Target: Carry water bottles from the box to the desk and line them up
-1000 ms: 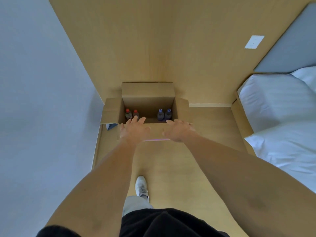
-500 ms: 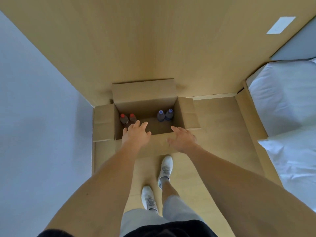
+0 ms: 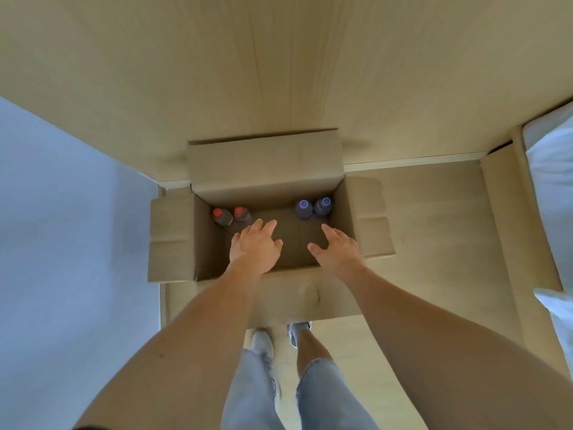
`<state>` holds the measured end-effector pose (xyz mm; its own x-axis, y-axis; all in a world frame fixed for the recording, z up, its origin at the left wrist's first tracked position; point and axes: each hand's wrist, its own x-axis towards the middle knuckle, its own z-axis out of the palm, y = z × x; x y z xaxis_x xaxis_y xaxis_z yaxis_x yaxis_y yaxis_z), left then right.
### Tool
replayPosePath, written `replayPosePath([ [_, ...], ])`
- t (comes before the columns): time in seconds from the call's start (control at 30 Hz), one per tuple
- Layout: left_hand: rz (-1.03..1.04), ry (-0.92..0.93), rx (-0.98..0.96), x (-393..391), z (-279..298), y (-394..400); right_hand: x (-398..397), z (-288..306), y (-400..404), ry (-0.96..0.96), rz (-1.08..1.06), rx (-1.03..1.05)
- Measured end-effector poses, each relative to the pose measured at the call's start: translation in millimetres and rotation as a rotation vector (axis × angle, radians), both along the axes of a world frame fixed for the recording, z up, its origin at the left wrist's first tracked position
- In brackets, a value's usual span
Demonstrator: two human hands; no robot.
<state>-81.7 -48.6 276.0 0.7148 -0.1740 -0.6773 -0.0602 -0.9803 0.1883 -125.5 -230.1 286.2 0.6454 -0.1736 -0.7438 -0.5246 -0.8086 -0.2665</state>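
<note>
Both hands, left [image 3: 255, 248] and right [image 3: 338, 250], reach empty with fingers spread into an open cardboard box [image 3: 266, 169] holding two red-capped bottles [image 3: 231, 215] and two purple-capped bottles [image 3: 312, 207].

A pale wood-panelled wall [image 3: 279, 63] fills the upper frame, a grey-blue wall [image 3: 62, 228] the left, white bedding [image 3: 555, 187] the right edge, wood floor [image 3: 434, 228] between.

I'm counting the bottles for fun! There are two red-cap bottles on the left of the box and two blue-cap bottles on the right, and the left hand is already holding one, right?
Not quite. The head view shows the left hand open over the box, holding nothing. The red-cap bottles and blue-cap bottles are as you said.
</note>
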Motion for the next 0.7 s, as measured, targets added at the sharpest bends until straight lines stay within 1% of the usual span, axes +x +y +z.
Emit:
replayPosePath([
  [0.1,0.021,0.03,-0.024,22,-40,-14,17,-38,-10,0.041,-0.048,0.018],
  [0.17,0.076,0.048,-0.054,32,-71,-22,24,-69,-16,0.059,-0.104,0.027],
  [0.3,0.155,0.082,-0.112,47,-147,-33,36,-146,-26,0.086,-0.266,0.048],
  [0.43,0.138,0.059,-0.127,55,-225,-35,45,-225,-29,0.09,-0.379,0.05],
  [0.6,0.129,0.015,-0.169,72,-304,-37,58,-301,-26,0.033,-0.536,0.066],
  [0.7,0.145,-0.02,-0.23,80,-340,-44,68,-335,-23,-0.068,-0.624,0.075],
])
